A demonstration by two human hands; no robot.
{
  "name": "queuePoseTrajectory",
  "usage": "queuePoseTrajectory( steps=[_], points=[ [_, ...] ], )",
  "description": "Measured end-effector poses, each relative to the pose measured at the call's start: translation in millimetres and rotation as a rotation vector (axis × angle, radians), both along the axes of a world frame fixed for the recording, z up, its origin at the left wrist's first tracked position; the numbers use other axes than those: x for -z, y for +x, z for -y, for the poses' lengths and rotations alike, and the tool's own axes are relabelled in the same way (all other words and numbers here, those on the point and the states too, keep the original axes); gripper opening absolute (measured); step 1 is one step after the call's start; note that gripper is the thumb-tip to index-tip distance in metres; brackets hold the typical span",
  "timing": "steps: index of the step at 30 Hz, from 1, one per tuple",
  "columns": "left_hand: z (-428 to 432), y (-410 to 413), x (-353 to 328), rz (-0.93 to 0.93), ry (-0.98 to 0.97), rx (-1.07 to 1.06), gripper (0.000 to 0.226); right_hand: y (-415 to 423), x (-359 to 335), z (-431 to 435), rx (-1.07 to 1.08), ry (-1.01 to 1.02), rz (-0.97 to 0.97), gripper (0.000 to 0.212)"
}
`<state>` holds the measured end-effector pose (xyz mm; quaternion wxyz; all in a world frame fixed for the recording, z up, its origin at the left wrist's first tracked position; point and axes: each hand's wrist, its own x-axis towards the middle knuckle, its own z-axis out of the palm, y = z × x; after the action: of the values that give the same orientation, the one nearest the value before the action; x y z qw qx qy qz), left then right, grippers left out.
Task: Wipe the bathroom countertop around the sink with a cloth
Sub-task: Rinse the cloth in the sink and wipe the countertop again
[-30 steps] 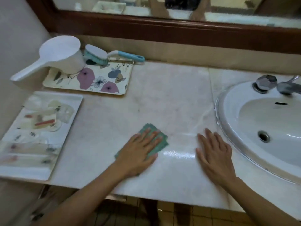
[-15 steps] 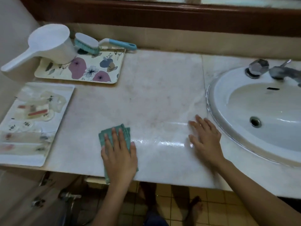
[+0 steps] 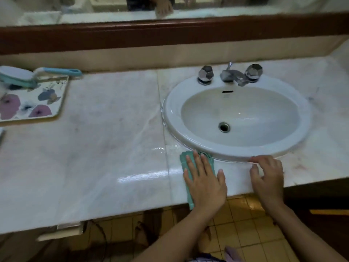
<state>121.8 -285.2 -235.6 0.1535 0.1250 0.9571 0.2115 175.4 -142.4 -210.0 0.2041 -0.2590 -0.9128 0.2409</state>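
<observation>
A folded green cloth [image 3: 184, 160] lies on the pale marble countertop [image 3: 105, 148] just in front of the white oval sink [image 3: 171, 108]. My left hand [image 3: 204, 181] presses flat on the cloth with straight fingers, covering most of it; one end hangs over the counter's front edge. My right hand [image 3: 268, 175] rests on the counter at the sink's front rim, fingers loosely bent and touching the rim, holding nothing. A wet sheen shows on the marble to the left of the cloth.
A chrome tap with two knobs [image 3: 230, 74] stands behind the basin. At far left a floral tray [image 3: 56, 99] carries a blue-handled brush [image 3: 56, 71]. A wood-framed mirror [image 3: 170, 29] runs along the back. Yellow floor tiles [image 3: 243, 220] show below the counter edge.
Both hands have moved right along the counter, from the open stretch left of the sink to its front rim. The cloth slid along under my left hand. The view swung right.
</observation>
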Motion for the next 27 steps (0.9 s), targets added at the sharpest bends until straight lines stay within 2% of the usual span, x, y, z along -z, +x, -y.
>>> queuePoseTrajectory(
  steps=[3,5,6,9,11,13,19,22,24,27],
  points=[
    [7,-7,-15,0.117,0.199,-0.024,0.062,8,4,17,-0.132,-0.061,0.033,0.032],
    [42,-18,-21,0.117,0.444,-0.072,0.056,5,5,40,-0.239,-0.034,0.053,0.030],
    [66,-24,-21,0.071,0.476,-0.094,0.054,2,9,53,-0.302,0.010,0.092,0.031],
    [144,-43,-10,-0.174,0.250,-0.154,0.052,-13,23,93,-0.431,0.146,0.324,0.048],
    [189,-57,-4,-0.237,0.076,-0.193,0.052,-25,28,116,-0.423,0.187,0.458,0.063],
    [215,-67,1,-0.223,-0.031,-0.212,0.053,-35,29,129,-0.430,0.181,0.511,0.072],
    [220,-68,10,-0.246,-0.073,-0.234,0.053,-116,27,153,-0.610,0.214,0.467,0.067],
    [223,-69,13,-0.240,-0.061,-0.251,0.052,-158,30,177,-0.589,0.240,0.470,0.065],
    [224,-69,15,-0.246,-0.064,-0.250,0.048,-157,33,178,-0.581,0.250,0.477,0.064],
    [220,-70,15,-0.247,-0.084,-0.268,0.047,-112,37,155,-0.624,0.244,0.439,0.062]
  ],
)
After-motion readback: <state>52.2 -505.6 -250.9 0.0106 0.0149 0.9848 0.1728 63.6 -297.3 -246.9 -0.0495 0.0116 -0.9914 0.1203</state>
